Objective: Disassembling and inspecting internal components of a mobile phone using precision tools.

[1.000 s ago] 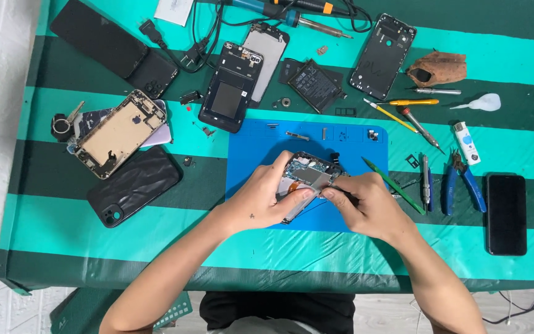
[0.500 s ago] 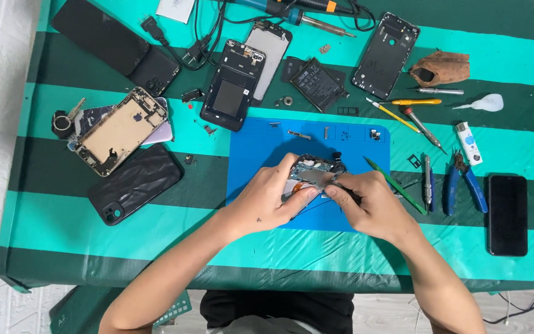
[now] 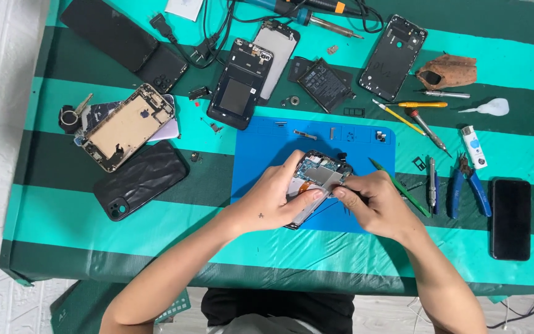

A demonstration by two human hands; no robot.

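We've got the phone point(image 3: 316, 185) on the blue mat point(image 3: 261, 154), tilted up so the open board faces us. Left hand point(image 3: 273, 201) fingers clamp its edge to steady it; right hand point(image 3: 375, 204) fingers pinch at the right side, poss. a small part, can't tell. Tools lie right of the fingers. Vs a sec ago: hands barely shifted, phone sits slightly lower.

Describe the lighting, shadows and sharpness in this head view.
Head view: light is even and soft, with only faint shadows under the left hand and right hand; the opened phone on the blue mat is sharp, with no motion blur; a mild sheen shows on the black phone.
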